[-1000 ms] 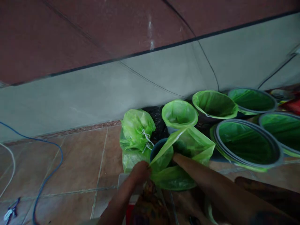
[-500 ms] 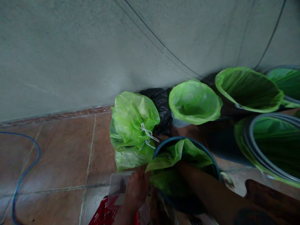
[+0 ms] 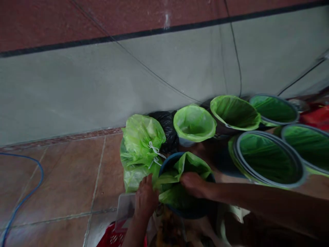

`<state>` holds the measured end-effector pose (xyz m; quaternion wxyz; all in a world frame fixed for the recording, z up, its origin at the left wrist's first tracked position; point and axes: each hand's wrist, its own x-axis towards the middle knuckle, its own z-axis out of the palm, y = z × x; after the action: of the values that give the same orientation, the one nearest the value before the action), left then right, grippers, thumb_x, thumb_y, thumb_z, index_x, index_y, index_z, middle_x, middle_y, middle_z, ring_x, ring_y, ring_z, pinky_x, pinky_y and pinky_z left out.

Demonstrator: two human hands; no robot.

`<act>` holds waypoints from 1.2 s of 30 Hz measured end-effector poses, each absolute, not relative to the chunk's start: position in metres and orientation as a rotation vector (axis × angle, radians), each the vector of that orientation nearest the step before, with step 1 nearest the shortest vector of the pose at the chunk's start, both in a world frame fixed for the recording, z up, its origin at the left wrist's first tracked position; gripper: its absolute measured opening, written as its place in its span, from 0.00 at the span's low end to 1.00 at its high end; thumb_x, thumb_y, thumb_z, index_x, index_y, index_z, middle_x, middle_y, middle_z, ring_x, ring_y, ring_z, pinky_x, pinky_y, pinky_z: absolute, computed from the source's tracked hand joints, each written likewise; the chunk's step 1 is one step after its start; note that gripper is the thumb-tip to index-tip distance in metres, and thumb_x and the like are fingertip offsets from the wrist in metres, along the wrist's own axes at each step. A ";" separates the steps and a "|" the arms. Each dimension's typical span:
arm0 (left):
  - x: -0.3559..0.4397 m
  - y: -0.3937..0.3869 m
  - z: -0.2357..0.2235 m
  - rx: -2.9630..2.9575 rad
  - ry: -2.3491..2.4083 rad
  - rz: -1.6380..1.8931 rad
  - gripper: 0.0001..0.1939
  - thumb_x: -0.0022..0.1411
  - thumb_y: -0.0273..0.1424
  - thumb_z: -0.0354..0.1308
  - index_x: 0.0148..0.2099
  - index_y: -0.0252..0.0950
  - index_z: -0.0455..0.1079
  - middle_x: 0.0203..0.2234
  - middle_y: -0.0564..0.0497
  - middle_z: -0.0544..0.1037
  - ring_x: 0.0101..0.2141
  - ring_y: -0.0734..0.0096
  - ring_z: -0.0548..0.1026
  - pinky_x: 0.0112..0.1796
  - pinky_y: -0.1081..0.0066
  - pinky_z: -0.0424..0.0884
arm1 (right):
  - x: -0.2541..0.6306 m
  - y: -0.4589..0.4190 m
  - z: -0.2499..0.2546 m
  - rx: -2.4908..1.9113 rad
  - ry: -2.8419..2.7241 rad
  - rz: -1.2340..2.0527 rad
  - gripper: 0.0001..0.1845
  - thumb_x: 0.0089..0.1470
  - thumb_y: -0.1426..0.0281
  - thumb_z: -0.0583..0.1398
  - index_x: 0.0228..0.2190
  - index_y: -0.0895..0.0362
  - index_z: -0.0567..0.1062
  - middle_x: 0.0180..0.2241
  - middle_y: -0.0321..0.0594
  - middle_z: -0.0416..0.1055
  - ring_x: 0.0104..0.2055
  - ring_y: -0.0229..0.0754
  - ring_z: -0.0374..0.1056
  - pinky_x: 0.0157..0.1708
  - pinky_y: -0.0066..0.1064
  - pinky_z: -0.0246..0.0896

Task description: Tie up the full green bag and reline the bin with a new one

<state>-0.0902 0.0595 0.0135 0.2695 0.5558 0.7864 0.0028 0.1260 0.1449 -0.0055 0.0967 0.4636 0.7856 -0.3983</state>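
Observation:
A thin green plastic bag (image 3: 168,179) hangs partly inside a round blue bin (image 3: 168,159), its mouth loose and folded. At the bin's left side my left hand (image 3: 147,195) is closed on the bag's edge. My right hand (image 3: 192,183) is curled at the bag's opening, over the inside of the bin, and appears to grip the plastic; its fingertips are hidden. Just behind my left hand, a full green bag (image 3: 142,137) tied with white string leans by a black bag (image 3: 167,128).
Several bins with green liners stand to the right, among them a white one (image 3: 186,142) and a grey-rimmed one (image 3: 238,147). A clear plastic container (image 3: 123,206) and a red basket (image 3: 109,236) sit by my left arm. A blue hose (image 3: 28,192) lies on the tiles.
My view has tilted up, showing the wall's red upper band and more bins. My right hand has risen from deeper in the bag to its opening. My left hand stays at the bag's edge.

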 end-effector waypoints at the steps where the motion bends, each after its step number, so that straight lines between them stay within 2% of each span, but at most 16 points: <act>1: -0.086 0.061 0.017 1.600 2.105 0.018 0.34 0.57 0.26 0.56 0.66 0.33 0.56 0.60 0.40 0.68 0.59 0.58 0.66 0.57 0.65 0.62 | 0.132 0.151 0.004 1.307 2.419 -1.066 0.09 0.50 0.77 0.58 0.30 0.58 0.78 0.37 0.50 0.78 0.43 0.53 0.73 0.43 0.40 0.65; 4: -0.071 0.068 0.027 1.850 2.015 0.027 0.35 0.56 0.21 0.53 0.66 0.34 0.58 0.64 0.41 0.63 0.62 0.56 0.62 0.61 0.61 0.57 | 0.149 0.175 0.031 1.171 2.720 -0.559 0.12 0.56 0.77 0.54 0.38 0.59 0.76 0.40 0.50 0.75 0.46 0.52 0.69 0.46 0.40 0.63; 6: -0.060 0.076 0.030 1.972 1.935 0.014 0.33 0.57 0.21 0.52 0.65 0.35 0.61 0.64 0.41 0.63 0.61 0.55 0.63 0.61 0.57 0.57 | 0.157 0.193 0.040 1.220 2.781 -0.312 0.15 0.54 0.77 0.56 0.44 0.60 0.74 0.44 0.50 0.72 0.48 0.52 0.67 0.46 0.39 0.62; 8: -0.051 0.083 0.031 2.071 1.838 -0.023 0.28 0.59 0.22 0.51 0.61 0.36 0.65 0.63 0.41 0.64 0.59 0.53 0.65 0.60 0.54 0.58 | 0.162 0.207 0.038 1.293 2.758 -0.211 0.20 0.52 0.78 0.57 0.48 0.60 0.73 0.46 0.51 0.70 0.49 0.52 0.65 0.46 0.38 0.61; 11: -0.044 0.093 0.026 2.159 1.734 -0.151 0.18 0.62 0.23 0.48 0.50 0.36 0.74 0.55 0.42 0.73 0.55 0.53 0.69 0.58 0.52 0.60 | 0.166 0.219 0.026 1.323 2.711 -0.278 0.15 0.54 0.76 0.56 0.43 0.59 0.76 0.44 0.50 0.71 0.48 0.49 0.65 0.45 0.36 0.59; 14: -0.043 0.096 0.020 2.182 1.733 -0.241 0.17 0.65 0.23 0.45 0.40 0.35 0.76 0.43 0.42 0.77 0.49 0.55 0.72 0.54 0.54 0.64 | 0.171 0.222 0.015 1.336 2.699 -0.392 0.11 0.59 0.72 0.54 0.36 0.58 0.78 0.41 0.46 0.71 0.46 0.46 0.65 0.45 0.33 0.59; 16: -0.045 0.094 0.015 2.152 1.785 -0.201 0.16 0.66 0.24 0.45 0.38 0.35 0.76 0.39 0.43 0.78 0.46 0.56 0.73 0.50 0.56 0.66 | 0.175 0.223 0.011 1.366 2.713 -0.449 0.11 0.58 0.72 0.55 0.38 0.58 0.78 0.41 0.44 0.71 0.45 0.44 0.66 0.46 0.32 0.58; 19: -0.050 0.089 0.009 1.961 1.911 0.042 0.13 0.65 0.25 0.49 0.36 0.35 0.75 0.36 0.45 0.78 0.42 0.60 0.74 0.47 0.61 0.68 | 0.178 0.224 0.004 1.306 2.798 -0.514 0.16 0.54 0.74 0.58 0.46 0.57 0.76 0.44 0.44 0.70 0.48 0.44 0.65 0.48 0.32 0.58; 21: -0.055 0.086 0.005 1.722 1.981 0.284 0.10 0.63 0.26 0.52 0.35 0.35 0.75 0.35 0.46 0.79 0.40 0.64 0.75 0.45 0.65 0.69 | 0.178 0.225 -0.001 1.201 2.852 -0.525 0.18 0.52 0.74 0.59 0.46 0.56 0.76 0.45 0.44 0.70 0.49 0.46 0.65 0.50 0.32 0.58; 26: -0.074 0.078 -0.002 1.164 1.972 0.721 0.09 0.58 0.31 0.55 0.34 0.34 0.76 0.27 0.50 0.78 0.31 0.69 0.74 0.34 0.72 0.68 | 0.176 0.232 -0.006 1.151 2.906 -0.501 0.11 0.55 0.73 0.56 0.31 0.56 0.80 0.40 0.46 0.72 0.45 0.47 0.66 0.47 0.35 0.59; 29: -0.086 0.070 -0.010 0.972 1.963 0.849 0.11 0.56 0.36 0.56 0.31 0.34 0.75 0.21 0.54 0.74 0.26 0.72 0.70 0.28 0.74 0.64 | 0.179 0.242 -0.006 1.237 2.884 -0.833 0.11 0.56 0.70 0.57 0.27 0.57 0.79 0.35 0.43 0.73 0.40 0.45 0.67 0.44 0.34 0.60; 33: -0.094 0.060 -0.023 0.841 1.928 0.893 0.15 0.57 0.39 0.55 0.26 0.34 0.72 0.18 0.55 0.71 0.22 0.74 0.67 0.26 0.74 0.61 | 0.186 0.247 -0.013 1.468 2.335 -1.598 0.17 0.55 0.60 0.57 0.24 0.59 0.76 0.22 0.37 0.68 0.24 0.38 0.62 0.27 0.30 0.57; 36: -0.095 0.061 -0.024 0.903 1.935 0.828 0.16 0.59 0.38 0.53 0.25 0.34 0.71 0.18 0.54 0.71 0.23 0.73 0.69 0.26 0.74 0.62 | 0.190 0.247 -0.018 1.600 2.161 -1.797 0.19 0.52 0.56 0.60 0.24 0.59 0.76 0.20 0.35 0.66 0.22 0.35 0.58 0.23 0.28 0.53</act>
<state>-0.0947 0.0613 -0.0241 0.4128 0.3591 0.7696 0.3292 0.1902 0.2466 -0.0182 -0.0461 0.4943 0.6674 -0.5551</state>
